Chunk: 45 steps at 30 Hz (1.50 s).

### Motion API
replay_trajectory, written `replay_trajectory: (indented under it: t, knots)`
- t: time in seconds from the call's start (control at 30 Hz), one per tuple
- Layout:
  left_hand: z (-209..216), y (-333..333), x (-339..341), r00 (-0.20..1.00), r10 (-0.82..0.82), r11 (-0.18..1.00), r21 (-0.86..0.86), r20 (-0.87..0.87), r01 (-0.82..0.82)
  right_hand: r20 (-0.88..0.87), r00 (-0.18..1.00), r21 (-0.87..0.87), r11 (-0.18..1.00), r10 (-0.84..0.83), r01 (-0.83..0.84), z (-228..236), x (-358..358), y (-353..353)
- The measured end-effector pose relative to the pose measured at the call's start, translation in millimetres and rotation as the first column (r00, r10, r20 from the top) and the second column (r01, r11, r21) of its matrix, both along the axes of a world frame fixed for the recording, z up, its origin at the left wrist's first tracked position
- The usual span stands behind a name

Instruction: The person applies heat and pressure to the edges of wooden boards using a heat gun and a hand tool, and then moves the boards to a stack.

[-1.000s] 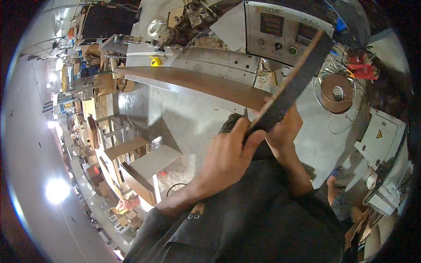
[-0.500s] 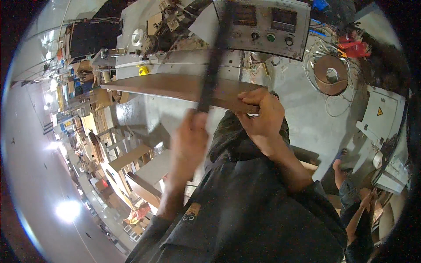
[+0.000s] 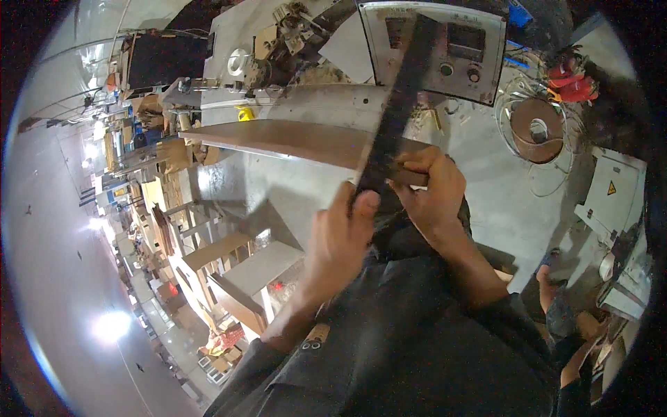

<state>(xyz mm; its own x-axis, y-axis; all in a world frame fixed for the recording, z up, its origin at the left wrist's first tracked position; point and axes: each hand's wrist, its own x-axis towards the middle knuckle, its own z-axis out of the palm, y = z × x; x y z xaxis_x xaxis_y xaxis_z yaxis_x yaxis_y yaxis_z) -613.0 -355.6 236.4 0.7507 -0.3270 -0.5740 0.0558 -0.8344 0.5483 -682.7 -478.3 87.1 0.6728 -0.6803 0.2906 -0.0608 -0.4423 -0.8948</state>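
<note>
My left hand (image 3: 342,233) is closed round the near end of a long, dark flat file (image 3: 401,97), its thumb lying along the top. The file slants away to the upper right, over the near end of a long brown board (image 3: 285,141) and in front of a control panel. At the board's right end, my right hand (image 3: 439,193) pinches the corner between thumb and fingers. The board stretches off to the left with a pale edge towards me. The file hides part of the board close to my right hand.
Beyond the board stands a machine with a grey control panel (image 3: 490,69) of knobs and screens. A brown roll of edge tape (image 3: 536,131) lies at the right among loose cables. A grey electrical cabinet (image 3: 611,187) and another person's arm (image 3: 580,358) are further right. Boards (image 3: 236,299) are stacked at left.
My left hand and the file have shifted right, closer to my right hand, and the file now tilts more to the right. My right hand keeps its hold on the board's end.
</note>
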Motion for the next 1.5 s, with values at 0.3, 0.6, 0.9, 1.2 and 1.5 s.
replay_trajectory:
  t: [0.3, 0.6, 0.9, 1.2, 1.5]
  knots:
    - [-12.0, 72.5, 87.0, 0.942, 0.185, 0.976, 0.061, 0.281, -0.21, -0.05, 0.999, 0.059, 0.998, 0.018, -0.015, -3.1, 3.0, 4.7]
    - [-22.7, 32.9, 16.0, 0.978, -0.142, 0.989, 0.053, 0.15, 0.135, -0.134, 0.991, 0.109, 0.994, 0.011, 0.003, -16.2, -2.2, 8.6]
    - [-3.9, 85.8, 109.5, 0.952, 0.215, 0.975, 0.014, 0.216, -0.224, -0.051, 0.999, 0.112, 0.993, -0.018, 0.023, -8.5, 3.5, 8.7]
    - [-21.7, 40.3, 40.7, 0.998, 0.066, 0.997, 0.041, 0.003, -0.066, -0.057, 0.998, 0.203, 0.978, -0.041, 0.052, -22.8, 1.1, 12.2]
    - [-11.7, 69.8, 88.7, 0.967, 0.236, 0.972, -0.018, 0.099, -0.235, -0.078, 0.997, 0.134, 0.991, 0.0, 0.011, -19.9, -0.2, 10.6]
